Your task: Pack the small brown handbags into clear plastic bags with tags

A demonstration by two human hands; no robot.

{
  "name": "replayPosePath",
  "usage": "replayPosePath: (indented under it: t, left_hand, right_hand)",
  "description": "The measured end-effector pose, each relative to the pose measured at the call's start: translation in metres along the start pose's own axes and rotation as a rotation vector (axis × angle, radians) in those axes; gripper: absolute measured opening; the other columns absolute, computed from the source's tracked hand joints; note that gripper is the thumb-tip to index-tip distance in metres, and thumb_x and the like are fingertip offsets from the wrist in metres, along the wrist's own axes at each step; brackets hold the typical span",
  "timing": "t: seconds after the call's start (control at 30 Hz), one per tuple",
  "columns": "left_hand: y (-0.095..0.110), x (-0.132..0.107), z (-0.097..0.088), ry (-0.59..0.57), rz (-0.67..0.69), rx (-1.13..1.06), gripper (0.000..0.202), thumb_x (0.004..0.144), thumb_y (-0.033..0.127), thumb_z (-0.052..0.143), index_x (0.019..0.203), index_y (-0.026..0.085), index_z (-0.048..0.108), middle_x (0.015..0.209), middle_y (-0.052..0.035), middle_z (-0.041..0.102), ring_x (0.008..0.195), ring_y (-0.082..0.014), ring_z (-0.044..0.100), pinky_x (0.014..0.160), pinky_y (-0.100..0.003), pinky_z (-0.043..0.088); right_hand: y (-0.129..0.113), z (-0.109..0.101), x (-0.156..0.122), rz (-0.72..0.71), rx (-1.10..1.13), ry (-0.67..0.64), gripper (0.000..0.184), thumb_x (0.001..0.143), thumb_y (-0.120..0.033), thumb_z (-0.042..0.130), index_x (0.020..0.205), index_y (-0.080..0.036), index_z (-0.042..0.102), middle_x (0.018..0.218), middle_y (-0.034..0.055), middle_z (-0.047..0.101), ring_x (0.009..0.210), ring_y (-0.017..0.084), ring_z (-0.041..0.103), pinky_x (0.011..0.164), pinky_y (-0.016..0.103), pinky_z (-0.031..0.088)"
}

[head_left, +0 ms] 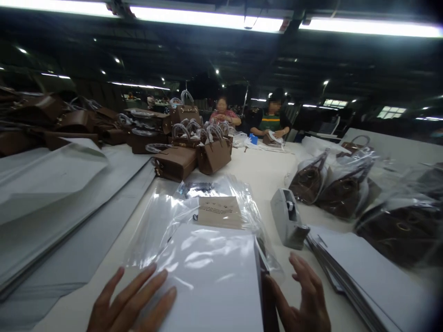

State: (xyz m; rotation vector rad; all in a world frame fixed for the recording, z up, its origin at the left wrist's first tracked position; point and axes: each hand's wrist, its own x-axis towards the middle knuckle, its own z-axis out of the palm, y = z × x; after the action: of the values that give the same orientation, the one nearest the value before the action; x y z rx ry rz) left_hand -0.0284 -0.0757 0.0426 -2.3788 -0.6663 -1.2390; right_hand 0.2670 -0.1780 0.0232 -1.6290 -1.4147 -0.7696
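Observation:
A clear plastic bag [145, 230] lies on the table in front of me. In or under its film is a broad white sheet [214, 276], with a dark brown edge showing along its right side. A tan printed card [219, 212] shows at the far end of the sheet. My left hand [133, 302] rests with spread fingers on the film at the sheet's left edge. On the other side, my right hand [306, 295] is open, its thumb against or close by the dark brown edge. Neither hand grips anything that I can see.
A grey tape dispenser [289, 221] stands to the right, beside stacked white sheets [367, 263]. Dark handbags in plastic [346, 193] sit behind. Brown handbags [180, 161] crowd the back left, above large white sheets [69, 230]. Two people [273, 122] work at the far end.

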Motion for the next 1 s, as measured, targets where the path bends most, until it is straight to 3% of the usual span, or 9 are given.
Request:
replayPosePath:
  t: [0.1, 0.27, 0.4, 0.5, 0.63, 0.7, 0.83, 0.93, 1.0]
  left_hand:
    - [-0.014, 0.055, -0.017, -0.155, -0.107, -0.138, 0.024, 0.085, 0.015, 0.046, 0.102, 0.023, 0.062, 0.119, -0.0077, 0.056, 0.114, -0.0249, 0.049, 0.101, -0.048, 0.032]
    - [-0.022, 0.108, -0.012, -0.317, -0.165, -0.434, 0.022, 0.087, 0.018, 0.045, 0.104, 0.020, 0.060, 0.110, -0.0049, 0.060, 0.102, -0.0146, 0.057, 0.088, -0.026, 0.047]
    - [-0.023, 0.112, -0.007, -0.332, -0.216, -0.507, 0.021, 0.086, 0.018, 0.046, 0.102, 0.018, 0.060, 0.107, -0.0043, 0.062, 0.099, -0.0131, 0.058, 0.087, -0.024, 0.047]
    - [-0.022, 0.115, -0.010, -0.426, -0.245, -0.473, 0.024, 0.084, 0.015, 0.048, 0.106, 0.020, 0.058, 0.104, -0.0028, 0.062, 0.094, -0.0141, 0.059, 0.083, -0.026, 0.049]
    - [-0.014, 0.124, -0.012, -0.476, -0.265, -0.293, 0.021, 0.082, 0.015, 0.048, 0.096, 0.020, 0.062, 0.087, -0.0010, 0.067, 0.080, -0.0146, 0.063, 0.073, -0.025, 0.051]
    - [-0.010, 0.126, -0.010, -0.457, -0.272, -0.228, 0.019, 0.083, 0.016, 0.047, 0.094, 0.019, 0.062, 0.083, -0.0013, 0.067, 0.076, -0.0145, 0.064, 0.070, -0.024, 0.051]
    - [-0.007, 0.124, -0.009, -0.412, -0.233, -0.185, 0.018, 0.084, 0.019, 0.047, 0.092, 0.018, 0.062, 0.080, -0.0019, 0.067, 0.073, -0.0143, 0.064, 0.067, -0.024, 0.051]
    - [-0.003, 0.117, -0.013, -0.351, -0.164, -0.159, 0.017, 0.085, 0.020, 0.047, 0.092, 0.018, 0.062, 0.081, -0.0024, 0.067, 0.072, -0.0139, 0.064, 0.065, -0.024, 0.052]
    - [0.007, 0.111, -0.017, -0.191, -0.078, -0.121, 0.017, 0.083, 0.017, 0.050, 0.096, 0.016, 0.060, 0.089, -0.0057, 0.067, 0.080, -0.0162, 0.064, 0.070, -0.027, 0.053]
  right_hand:
    - [-0.016, -0.003, 0.026, -0.236, 0.116, 0.095, 0.074, 0.070, -0.017, 0.067, 0.135, -0.021, 0.032, 0.115, 0.0124, 0.049, 0.100, 0.025, 0.053, 0.079, 0.039, 0.050]
    - [-0.034, -0.001, 0.077, -0.170, 0.360, -0.048, 0.061, 0.073, -0.020, 0.066, 0.128, -0.021, 0.040, 0.112, 0.0097, 0.054, 0.100, 0.022, 0.054, 0.082, 0.037, 0.049]
    - [-0.031, 0.014, 0.100, -0.220, 0.569, -0.276, 0.025, 0.077, -0.010, 0.058, 0.100, -0.019, 0.058, 0.094, 0.0047, 0.060, 0.089, 0.016, 0.058, 0.076, 0.030, 0.049]
    - [-0.028, 0.017, 0.102, -0.209, 0.605, -0.318, 0.021, 0.077, -0.010, 0.056, 0.096, -0.019, 0.059, 0.092, 0.0043, 0.061, 0.086, 0.016, 0.059, 0.073, 0.029, 0.049]
    - [-0.035, -0.008, 0.088, -0.207, 0.455, -0.030, 0.030, 0.073, -0.011, 0.062, 0.100, -0.023, 0.058, 0.086, 0.0023, 0.062, 0.080, 0.016, 0.060, 0.071, 0.029, 0.049]
    - [-0.040, -0.018, 0.079, -0.265, 0.461, 0.012, 0.032, 0.074, -0.011, 0.060, 0.103, -0.024, 0.056, 0.080, 0.0015, 0.061, 0.075, 0.016, 0.059, 0.069, 0.029, 0.049]
    - [-0.036, 0.001, 0.071, -0.508, 0.316, -0.325, 0.041, 0.080, -0.005, 0.046, 0.119, -0.014, 0.049, 0.101, 0.0109, 0.062, 0.093, 0.021, 0.057, 0.077, 0.033, 0.051]
    - [-0.022, 0.030, 0.074, -0.468, 0.145, -0.487, 0.042, 0.079, -0.002, 0.040, 0.118, -0.011, 0.051, 0.110, 0.0151, 0.058, 0.101, 0.025, 0.054, 0.082, 0.038, 0.050]
    - [-0.016, 0.041, 0.077, -0.418, 0.140, -0.572, 0.040, 0.078, -0.002, 0.041, 0.113, -0.014, 0.056, 0.106, 0.0132, 0.060, 0.098, 0.024, 0.055, 0.080, 0.037, 0.051]
